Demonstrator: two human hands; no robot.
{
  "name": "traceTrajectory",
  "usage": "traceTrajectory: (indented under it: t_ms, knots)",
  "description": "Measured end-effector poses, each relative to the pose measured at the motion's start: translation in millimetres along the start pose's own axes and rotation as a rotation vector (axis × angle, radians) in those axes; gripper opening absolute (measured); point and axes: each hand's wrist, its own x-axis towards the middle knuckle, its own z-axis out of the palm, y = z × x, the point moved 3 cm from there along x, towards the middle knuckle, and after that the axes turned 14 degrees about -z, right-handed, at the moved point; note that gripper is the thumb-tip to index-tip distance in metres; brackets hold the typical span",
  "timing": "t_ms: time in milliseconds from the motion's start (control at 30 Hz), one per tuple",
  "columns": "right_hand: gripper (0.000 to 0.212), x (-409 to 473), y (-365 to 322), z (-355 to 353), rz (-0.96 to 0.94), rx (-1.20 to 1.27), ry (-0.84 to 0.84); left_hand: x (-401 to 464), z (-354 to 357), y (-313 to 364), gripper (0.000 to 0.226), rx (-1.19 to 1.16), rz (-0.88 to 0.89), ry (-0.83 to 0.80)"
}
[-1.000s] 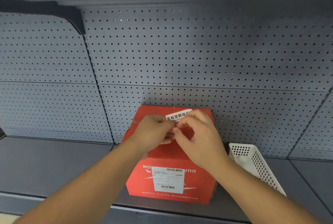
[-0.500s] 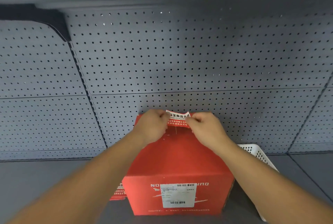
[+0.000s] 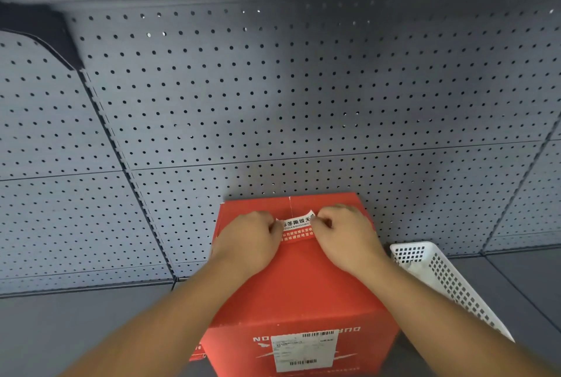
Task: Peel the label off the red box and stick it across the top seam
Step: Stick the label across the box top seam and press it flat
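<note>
Left hand [image 3: 247,240] pinches the left end of the label [image 3: 297,226], fingers curled tight on it; right hand [image 3: 346,237] does the same at the right end, thumb and forefinger closed on the paper. Between them the label is stretched flat over the top of the red box [image 3: 299,282], white band above, red band below, and it spans the top seam [image 3: 290,206], which runs back from it toward the rear edge. Whether the strip is already touching the cardboard or just hovering, I can't tell from here.

This thing looks light, thin and floppy: the upper right corner is curling up by the right fingers. It will likely fold on itself or tear if pulled unevenly, so holding both ends, taut, seems the right grip, then pressing from the middle outward.

The box sits on the shelf [image 3: 76,331] close to the perforated back panel [image 3: 273,103], a printed shipping sticker [image 3: 305,351] on its near face. It should stay rigid under pressing. A white mesh basket [image 3: 440,273] stands just beside it toward the shelf's right side.
</note>
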Motion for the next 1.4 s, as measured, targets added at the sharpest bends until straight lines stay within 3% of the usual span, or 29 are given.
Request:
traceTrajectory:
  t_ms: [500, 1000, 1100, 1267, 1400]
  knots:
    - [0.029, -6.0, -2.0, 10.1, -0.046, -0.227, -0.094, 3.8, 10.1, -1.9, 0.046, 0.021, 0.060, 0.029]
    - [0.021, -5.8, -3.9, 7.2, -0.021, -0.193, -0.137, 0.3, 12.7, 0.2, 0.041, 0.065, 0.079, 0.031]
    - [0.014, -5.2, -1.8, 5.7, 0.005, -0.146, -0.094, -1.1, 14.3, -3.3, 0.036, 0.004, 0.069, 0.063]
    - [0.007, -6.1, 1.7, 5.4, 0.007, -0.129, -0.079, -2.7, 14.1, -13.8, 0.007, -0.153, 0.109, 0.123]
    - [0.019, -7.6, -1.7, 2.0, -0.082, -0.150, -0.018, -2.6, 15.1, -16.1, 0.024, -0.211, 0.229, 0.147]
